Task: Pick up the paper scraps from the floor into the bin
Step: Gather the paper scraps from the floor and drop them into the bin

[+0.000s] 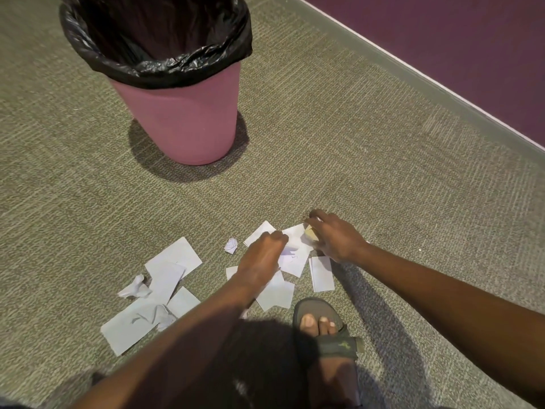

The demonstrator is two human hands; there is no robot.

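Several white paper scraps lie on the grey-green carpet: flat sheets (174, 256) and crumpled bits (134, 288) at the left, a small crumpled ball (231, 245) in the middle, more flat pieces (322, 273) at the right. My left hand (261, 261) reaches down onto a white sheet (295, 255), fingers curled at its edge. My right hand (334, 236) rests fingers-down on the same cluster, next to a small yellowish scrap (310, 233). Whether either hand grips paper is hidden. The pink bin (182, 119) with a black liner stands behind, apart from the scraps.
My foot in a dark sandal (324, 329) stands just in front of the scraps. A purple wall (457, 48) with a pale skirting runs diagonally along the right. Bare carpet (354, 143) lies between the bin and the papers.
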